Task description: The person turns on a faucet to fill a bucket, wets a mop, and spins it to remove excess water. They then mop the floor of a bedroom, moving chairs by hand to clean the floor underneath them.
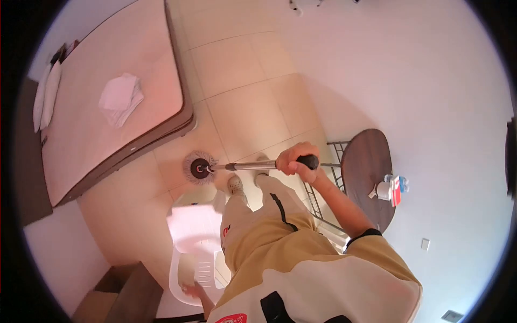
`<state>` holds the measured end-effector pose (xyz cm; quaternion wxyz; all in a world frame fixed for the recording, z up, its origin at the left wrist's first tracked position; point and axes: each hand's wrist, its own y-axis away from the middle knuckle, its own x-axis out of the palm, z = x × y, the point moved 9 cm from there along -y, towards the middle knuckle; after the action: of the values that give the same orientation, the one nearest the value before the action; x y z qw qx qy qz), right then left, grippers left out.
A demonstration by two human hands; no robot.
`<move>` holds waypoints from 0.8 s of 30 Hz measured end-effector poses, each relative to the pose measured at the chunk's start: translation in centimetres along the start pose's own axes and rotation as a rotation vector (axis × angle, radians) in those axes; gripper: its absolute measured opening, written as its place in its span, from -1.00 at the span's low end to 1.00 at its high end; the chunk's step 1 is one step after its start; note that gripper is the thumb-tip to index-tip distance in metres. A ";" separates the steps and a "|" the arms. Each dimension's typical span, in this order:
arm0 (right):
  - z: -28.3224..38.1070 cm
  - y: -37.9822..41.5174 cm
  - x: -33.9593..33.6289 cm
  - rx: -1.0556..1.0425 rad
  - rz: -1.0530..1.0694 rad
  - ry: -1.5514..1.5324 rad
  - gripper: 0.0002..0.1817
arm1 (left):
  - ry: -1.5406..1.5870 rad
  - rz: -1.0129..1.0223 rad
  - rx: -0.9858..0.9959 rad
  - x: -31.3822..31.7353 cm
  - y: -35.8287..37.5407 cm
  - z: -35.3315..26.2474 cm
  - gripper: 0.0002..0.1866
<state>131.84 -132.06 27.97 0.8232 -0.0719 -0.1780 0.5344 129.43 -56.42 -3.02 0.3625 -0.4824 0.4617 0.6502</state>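
My right hand (pixel 299 161) is closed around the upper end of a mop's metal handle (pixel 247 166), just below its black grip end. The handle runs left to the round mop head (pixel 200 168), whose grey strands are spread on the tiled floor close to my feet. My left hand (pixel 192 290) is at the backrest of a white plastic chair (pixel 177 264), its fingers over the rim and partly blurred. The chair stands to the left of my legs, with its seat towards the mop head.
A bed (pixel 129 48) with folded white cloths (pixel 121 99) lies at upper left. To the right, a dark wooden table (pixel 366 156) on metal legs holds a white cup-like container, a red-and-white box and bottles. An open brown cabinet (pixel 126 290) stands at lower left.
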 end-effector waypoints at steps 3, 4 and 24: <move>2.5 0.6 -3.1 0.010 -0.042 0.040 -0.72 | 0.233 0.366 -0.346 -0.7 2.8 7.8 -0.36; 3.2 1.0 -5.0 0.030 -0.097 0.105 -0.73 | 0.156 0.155 -0.282 -3.5 5.3 3.5 -0.40; 11.4 11.9 -2.6 0.047 -0.206 0.557 -0.90 | 0.742 2.182 -0.546 7.3 39.3 -67.0 -0.45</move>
<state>116.48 -130.24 34.25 0.8917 -0.1783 0.0606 0.4116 111.02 -132.08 -7.49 -0.6554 -0.0539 0.5519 0.5129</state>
